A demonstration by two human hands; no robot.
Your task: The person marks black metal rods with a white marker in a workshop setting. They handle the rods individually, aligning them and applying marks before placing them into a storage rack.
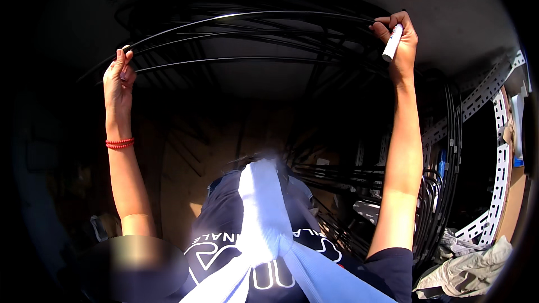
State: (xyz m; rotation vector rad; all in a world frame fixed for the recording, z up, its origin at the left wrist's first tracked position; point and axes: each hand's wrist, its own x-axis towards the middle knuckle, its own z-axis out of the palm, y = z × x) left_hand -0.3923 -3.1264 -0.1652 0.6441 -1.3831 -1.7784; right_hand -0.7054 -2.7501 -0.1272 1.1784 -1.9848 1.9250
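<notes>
The left hand [119,69] and right hand [402,35] pinch one bowed black rod [236,15] between them; the right also clasps one white marker [392,44]. Around that rod lie more dark rods [241,59], too crowded to count.

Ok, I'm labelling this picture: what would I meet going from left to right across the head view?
Left hand → upright strip of pale cloth → right hand → bundle of upright black rods → white perforated upright post.
</notes>
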